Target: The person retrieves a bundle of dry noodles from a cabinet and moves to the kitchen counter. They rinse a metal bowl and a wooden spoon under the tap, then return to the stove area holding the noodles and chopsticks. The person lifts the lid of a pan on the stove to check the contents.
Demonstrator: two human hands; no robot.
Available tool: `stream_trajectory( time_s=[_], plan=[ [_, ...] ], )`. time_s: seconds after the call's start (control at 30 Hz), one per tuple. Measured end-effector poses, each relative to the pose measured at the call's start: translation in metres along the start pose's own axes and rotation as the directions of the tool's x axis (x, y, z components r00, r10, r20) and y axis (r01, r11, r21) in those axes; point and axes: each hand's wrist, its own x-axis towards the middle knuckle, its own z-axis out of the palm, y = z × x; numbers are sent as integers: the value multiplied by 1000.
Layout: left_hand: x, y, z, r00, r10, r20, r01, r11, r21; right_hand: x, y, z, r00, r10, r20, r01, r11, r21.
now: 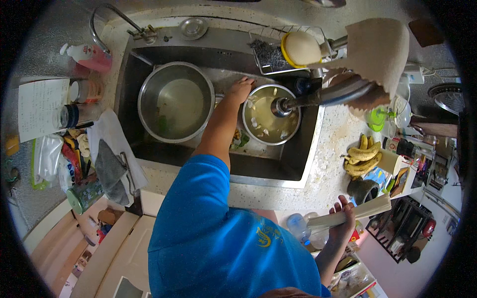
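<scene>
My left hand (241, 89) reaches into the sink (294, 164), palm down with fingers extended, beside the rim of a smaller steel pot (257, 132). Cloudy yellowish water with pale pieces resembling garlic cloves fills this pot. A larger steel basin (177, 139) of cloudy water, with something green in it, stands to the left. Vegetable scraps (240, 139) lie on the sink floor between them. My right hand (344, 219), out past the counter's front edge, grips a long pale bundle (372, 206), whose material I cannot make out.
A faucet (285, 107) overhangs the smaller pot, with a beige cloth (380, 56) draped over it. A wire rack (270, 69) holds a scrubber and sponge. Bananas (363, 158) lie on the right counter. Soap bottle (91, 57), jars and cloths (111, 167) stand or lie at left.
</scene>
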Motion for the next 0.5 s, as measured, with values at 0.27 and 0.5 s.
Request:
stream_trajectory(
  time_s=[0.27, 0.5],
  plan=[
    [-109, -4, 32, 972, -121, 202, 116, 993, 38, 1, 7, 7, 986, 22, 164, -31, 998, 52],
    [-162, 22, 21, 937, 194, 289, -190, 981, -42, -11, 6, -8, 994, -20, 104, 9, 995, 102]
  ],
)
